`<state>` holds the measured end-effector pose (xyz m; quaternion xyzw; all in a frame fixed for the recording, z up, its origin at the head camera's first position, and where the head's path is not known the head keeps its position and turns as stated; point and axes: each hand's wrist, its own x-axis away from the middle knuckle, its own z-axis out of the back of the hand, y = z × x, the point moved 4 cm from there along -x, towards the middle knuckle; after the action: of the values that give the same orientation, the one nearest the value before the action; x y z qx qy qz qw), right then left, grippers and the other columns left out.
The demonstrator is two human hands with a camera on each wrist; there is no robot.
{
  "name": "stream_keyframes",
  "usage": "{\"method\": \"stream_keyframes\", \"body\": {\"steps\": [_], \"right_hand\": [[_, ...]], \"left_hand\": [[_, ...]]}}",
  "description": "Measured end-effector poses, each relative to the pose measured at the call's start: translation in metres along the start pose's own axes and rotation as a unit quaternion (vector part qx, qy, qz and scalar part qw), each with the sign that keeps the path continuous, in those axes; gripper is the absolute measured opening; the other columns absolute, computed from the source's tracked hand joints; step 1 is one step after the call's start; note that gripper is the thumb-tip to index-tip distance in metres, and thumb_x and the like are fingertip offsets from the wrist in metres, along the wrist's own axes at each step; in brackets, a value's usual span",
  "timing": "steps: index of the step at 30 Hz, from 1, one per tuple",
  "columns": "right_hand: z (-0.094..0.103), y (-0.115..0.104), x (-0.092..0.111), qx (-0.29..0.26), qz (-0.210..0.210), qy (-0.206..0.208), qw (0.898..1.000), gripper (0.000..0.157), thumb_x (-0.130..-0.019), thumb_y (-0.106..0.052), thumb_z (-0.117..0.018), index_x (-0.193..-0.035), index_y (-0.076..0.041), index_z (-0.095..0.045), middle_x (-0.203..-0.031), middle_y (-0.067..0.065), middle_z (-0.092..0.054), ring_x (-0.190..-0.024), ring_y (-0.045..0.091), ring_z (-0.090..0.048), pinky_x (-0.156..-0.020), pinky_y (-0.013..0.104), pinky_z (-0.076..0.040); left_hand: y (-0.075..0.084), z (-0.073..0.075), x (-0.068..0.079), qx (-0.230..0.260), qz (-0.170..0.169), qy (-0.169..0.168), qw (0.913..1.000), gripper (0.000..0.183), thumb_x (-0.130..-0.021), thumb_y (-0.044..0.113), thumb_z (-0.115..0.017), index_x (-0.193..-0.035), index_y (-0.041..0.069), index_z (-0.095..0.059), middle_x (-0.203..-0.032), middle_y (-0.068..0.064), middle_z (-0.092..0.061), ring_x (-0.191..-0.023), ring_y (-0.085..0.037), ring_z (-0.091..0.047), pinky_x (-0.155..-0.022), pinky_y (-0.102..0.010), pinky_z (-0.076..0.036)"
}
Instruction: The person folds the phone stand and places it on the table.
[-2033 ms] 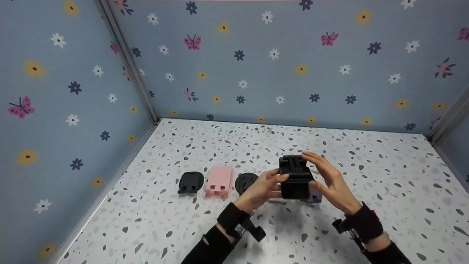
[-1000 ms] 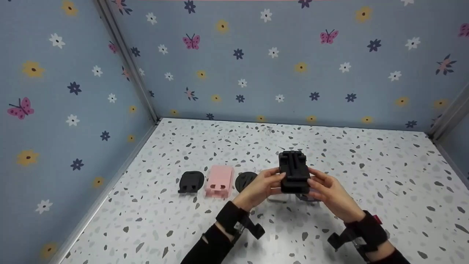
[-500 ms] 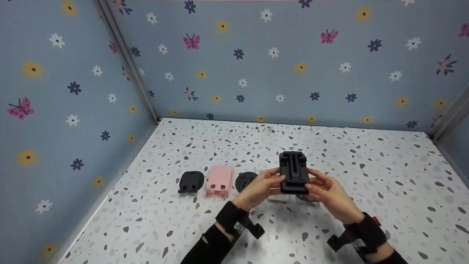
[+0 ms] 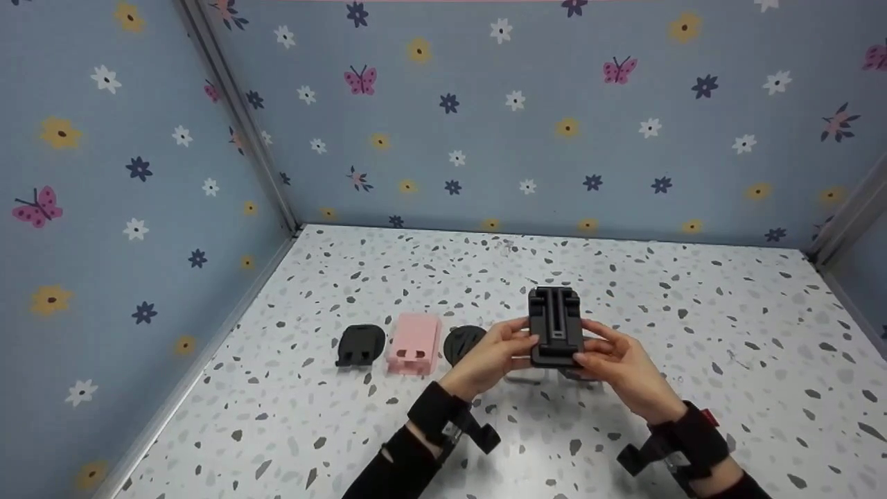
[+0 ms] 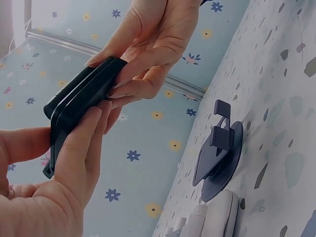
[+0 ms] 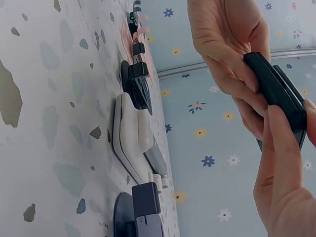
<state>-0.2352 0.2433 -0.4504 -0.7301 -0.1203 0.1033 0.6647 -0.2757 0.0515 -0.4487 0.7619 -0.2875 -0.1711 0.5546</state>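
Observation:
A black folding phone stand (image 4: 556,326), folded flat with a long slot down its face, is held up above the table between both hands. My left hand (image 4: 488,353) grips its left edge, thumb on the near face and fingers behind. On the opposite edge my right hand (image 4: 620,360) pinches the lower right side, its thumb at the bottom corner. In the left wrist view the stand (image 5: 81,94) shows edge-on as stacked thin layers. The right wrist view has the stand (image 6: 279,94) partly covered by fingers.
Several other stands line the speckled table (image 4: 312,430): a black one (image 4: 362,344), a pink one (image 4: 414,343), and a round-based black one (image 4: 463,343). A white one (image 6: 131,133) and a dark one (image 6: 145,212) sit beneath the hands. Flowered walls (image 4: 443,125) enclose the table.
My right hand has come down from the stand's upper right corner to grip its lower right side. The stand has tilted, and its slotted face now shows more fully.

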Motion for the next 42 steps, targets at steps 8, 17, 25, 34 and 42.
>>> {"method": "stream_keyframes", "body": {"steps": [8,17,25,34,42], "right_hand": [[0.01,-0.008,0.007,-0.037,0.013,-0.04,0.998,0.077,-0.099,0.002,-0.053,-0.152,0.013,0.001,-0.112,-0.002,-0.069,-0.104,0.012,-0.069,-0.093,0.027,-0.057],[0.042,-0.014,0.024,-0.054,0.025,-0.033,0.998,0.076,-0.099,0.005,-0.051,-0.15,0.015,0.004,-0.116,0.001,-0.07,-0.109,0.013,-0.068,-0.097,0.027,-0.055],[0.091,-0.003,0.048,-0.07,-0.004,-0.023,0.997,0.052,-0.099,0.004,-0.05,-0.145,-0.021,-0.044,-0.118,0.002,-0.07,-0.111,0.014,-0.068,-0.098,0.027,-0.054],[0.13,0.023,0.059,-0.012,-0.104,0.046,0.994,0.073,-0.095,-0.003,-0.062,-0.154,0.002,-0.02,-0.119,0.003,-0.07,-0.104,0.009,-0.069,-0.094,0.027,-0.057],[0.131,0.033,0.053,0.124,-0.158,0.09,0.975,0.081,-0.093,-0.007,-0.067,-0.15,0.011,-0.013,-0.14,0.039,-0.045,-0.098,0.008,-0.069,-0.089,0.028,-0.059]], "left_hand": [[0.004,-0.004,0.002,-0.069,0.005,-0.007,0.9976,0.053,-0.105,0.02,-0.044,-0.152,0.0,-0.032,-0.136,-0.024,-0.057,-0.118,-0.024,-0.062,-0.107,-0.041,-0.05],[0.025,0.016,0.018,-0.402,-0.095,0.056,0.9092,0.063,-0.104,0.032,-0.045,-0.156,0.005,-0.023,-0.157,-0.015,-0.038,-0.143,-0.036,-0.038,-0.12,-0.048,-0.031],[0.039,0.051,0.043,-0.579,-0.138,0.131,0.7927,0.069,-0.103,0.038,-0.046,-0.157,0.003,-0.02,-0.164,-0.016,-0.02,-0.152,-0.036,-0.016,-0.124,-0.054,-0.015],[0.045,0.106,0.081,-0.652,-0.125,0.2,0.721,0.073,-0.101,0.035,-0.052,-0.156,0.0,-0.02,-0.164,-0.02,-0.013,-0.152,-0.042,-0.007,-0.123,-0.06,-0.006],[0.037,0.131,0.094,-0.683,-0.092,0.217,0.6911,0.075,-0.099,0.039,-0.052,-0.155,-0.001,-0.023,-0.163,-0.025,-0.015,-0.15,-0.047,-0.007,-0.121,-0.065,-0.008]]}}
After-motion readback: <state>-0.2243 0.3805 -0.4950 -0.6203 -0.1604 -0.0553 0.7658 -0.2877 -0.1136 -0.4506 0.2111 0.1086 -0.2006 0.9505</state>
